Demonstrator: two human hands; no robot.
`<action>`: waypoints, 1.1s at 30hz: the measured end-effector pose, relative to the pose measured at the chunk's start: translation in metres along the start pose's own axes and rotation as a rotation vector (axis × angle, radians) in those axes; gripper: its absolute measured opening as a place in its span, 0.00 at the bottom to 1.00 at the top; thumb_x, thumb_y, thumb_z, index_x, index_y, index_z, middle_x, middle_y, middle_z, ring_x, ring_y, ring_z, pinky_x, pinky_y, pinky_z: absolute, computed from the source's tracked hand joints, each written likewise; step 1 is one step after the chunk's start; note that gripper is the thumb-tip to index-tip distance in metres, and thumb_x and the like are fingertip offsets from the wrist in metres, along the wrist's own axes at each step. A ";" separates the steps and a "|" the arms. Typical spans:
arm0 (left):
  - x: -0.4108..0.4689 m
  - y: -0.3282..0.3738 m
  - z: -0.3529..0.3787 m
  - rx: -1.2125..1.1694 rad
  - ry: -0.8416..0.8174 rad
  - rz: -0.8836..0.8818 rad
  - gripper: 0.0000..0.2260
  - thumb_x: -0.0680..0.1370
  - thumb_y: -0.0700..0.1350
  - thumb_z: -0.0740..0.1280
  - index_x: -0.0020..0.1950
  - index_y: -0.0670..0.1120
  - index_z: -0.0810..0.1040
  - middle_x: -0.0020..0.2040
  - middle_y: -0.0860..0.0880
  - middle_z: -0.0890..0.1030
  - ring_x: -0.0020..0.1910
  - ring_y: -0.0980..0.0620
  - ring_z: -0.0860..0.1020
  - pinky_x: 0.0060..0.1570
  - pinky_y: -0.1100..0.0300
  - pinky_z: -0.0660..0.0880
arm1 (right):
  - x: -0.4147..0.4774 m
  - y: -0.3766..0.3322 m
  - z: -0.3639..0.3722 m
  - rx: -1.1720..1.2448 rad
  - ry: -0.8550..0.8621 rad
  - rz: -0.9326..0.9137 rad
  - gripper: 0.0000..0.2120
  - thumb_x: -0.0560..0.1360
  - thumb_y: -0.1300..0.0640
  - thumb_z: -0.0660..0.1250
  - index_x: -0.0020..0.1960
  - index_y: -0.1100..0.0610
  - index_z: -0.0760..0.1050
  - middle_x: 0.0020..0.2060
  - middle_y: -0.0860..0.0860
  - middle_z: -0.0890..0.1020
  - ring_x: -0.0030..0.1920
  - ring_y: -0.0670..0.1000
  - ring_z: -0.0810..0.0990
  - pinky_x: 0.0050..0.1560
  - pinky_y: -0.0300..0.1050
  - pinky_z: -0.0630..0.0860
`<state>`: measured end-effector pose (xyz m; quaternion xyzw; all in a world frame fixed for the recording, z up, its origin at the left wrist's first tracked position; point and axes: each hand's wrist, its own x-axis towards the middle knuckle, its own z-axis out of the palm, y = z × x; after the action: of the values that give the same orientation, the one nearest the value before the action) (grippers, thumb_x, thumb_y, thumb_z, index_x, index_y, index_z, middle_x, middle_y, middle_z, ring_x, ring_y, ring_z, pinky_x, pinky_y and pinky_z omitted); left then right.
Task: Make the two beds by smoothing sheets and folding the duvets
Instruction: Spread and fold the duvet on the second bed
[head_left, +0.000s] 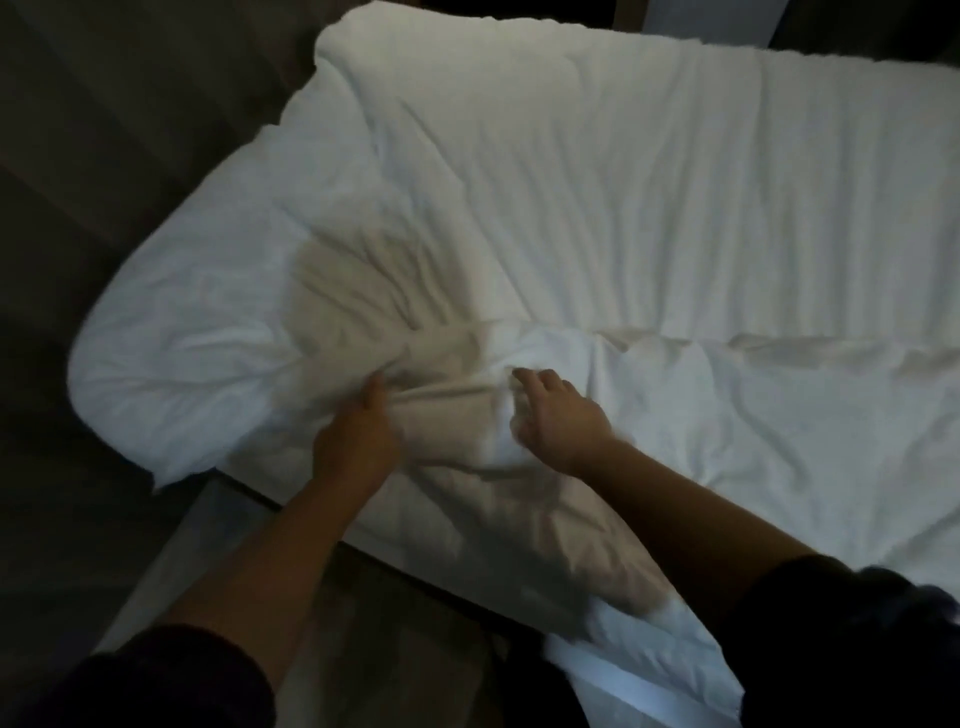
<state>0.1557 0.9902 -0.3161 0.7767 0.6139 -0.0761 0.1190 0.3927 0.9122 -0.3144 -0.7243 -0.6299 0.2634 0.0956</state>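
Bed (218, 525) fills most of what I can see from here, with only a pale ledge of its base showing at the near left corner. Nearly all of it lies under a white duvet (649, 197). The duvet is spread fairly flat and faintly striped toward the far edge, puffed and rounded where it overhangs the left edge, and rumpled along the near side, where a flap spills over the near edge. A crease runs across it from the middle toward the right edge.

Dark wood floor (78, 182) shows beyond the left edge and beneath the near edge. The room is dim and the picture a little blurred.

The person leans over the near edge with both forearms bare and dark sleeves (171, 675) pushed up.

The left hand (358, 431) grasps a bunched fold of the duvet near the middle of the near side, thumb on top and fingers tucked beneath the cloth. The right hand (558, 415) is just beside it, across the same ridge of fabric, with bent fingers digging into the bunch and clutching it.
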 end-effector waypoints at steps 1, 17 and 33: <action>0.011 -0.015 -0.002 -0.037 0.001 -0.029 0.30 0.79 0.46 0.58 0.79 0.53 0.50 0.67 0.40 0.71 0.62 0.39 0.73 0.57 0.47 0.73 | 0.020 -0.012 0.003 0.018 0.026 -0.005 0.28 0.79 0.52 0.59 0.77 0.51 0.56 0.65 0.55 0.71 0.60 0.59 0.74 0.51 0.52 0.73; 0.132 -0.145 -0.031 -0.147 0.045 -0.381 0.15 0.78 0.50 0.66 0.58 0.42 0.69 0.52 0.37 0.78 0.51 0.37 0.78 0.40 0.52 0.69 | 0.205 -0.110 0.038 0.209 -0.030 0.233 0.08 0.78 0.52 0.61 0.48 0.56 0.70 0.46 0.59 0.81 0.49 0.61 0.80 0.43 0.48 0.73; 0.415 -0.015 -0.135 0.321 0.145 0.593 0.36 0.78 0.53 0.58 0.79 0.49 0.40 0.79 0.43 0.50 0.78 0.46 0.46 0.71 0.35 0.35 | 0.338 -0.048 -0.062 0.438 0.574 0.613 0.39 0.77 0.43 0.63 0.79 0.53 0.47 0.70 0.61 0.68 0.68 0.64 0.68 0.64 0.61 0.66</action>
<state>0.2344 1.4188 -0.2974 0.9335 0.3484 -0.0787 -0.0318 0.4054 1.2592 -0.3279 -0.8832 -0.2650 0.1951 0.3343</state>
